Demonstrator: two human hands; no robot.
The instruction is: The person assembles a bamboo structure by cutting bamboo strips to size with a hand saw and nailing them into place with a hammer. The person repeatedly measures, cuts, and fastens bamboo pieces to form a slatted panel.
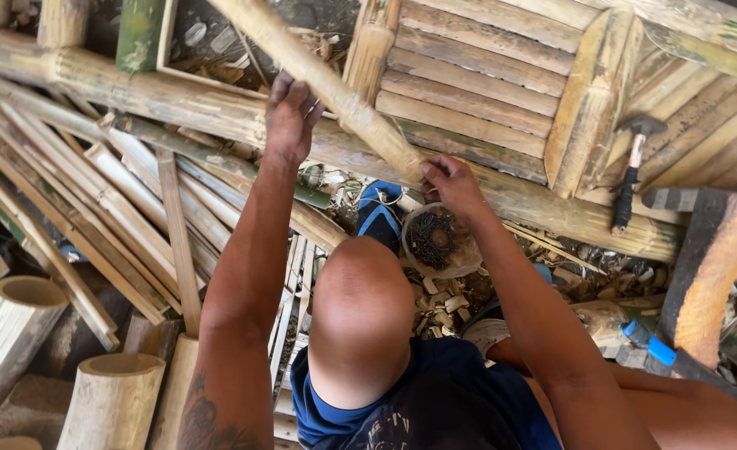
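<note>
Item in hand: one bamboo pole (pixel 327 83), pale and dry, slanting from the top of the view down to the middle. Your left hand (pixel 289 117) lies against its underside partway along, fingers spread rather than wrapped, so the grip there reads as wide, a steadying touch. Your right hand (pixel 452 185) pinches the pole's lower end, a narrow grip closed on the pole, just above a clear plastic tub of dark nails (pixel 437 240). Beneath both hands: a long thick bamboo beam (pixel 185 104) running across the floor. To the right: a panel of bamboo slats (pixel 477 75), already joined side by side under a diagonal brace, with a hammer (pixel 631 171) lying on it untouched. To the left: loose split strips (pixel 77 208) and cut bamboo sections (pixel 112 402). Judged progress: the panel looks well along; the held pole is not yet set or nailed.
</note>
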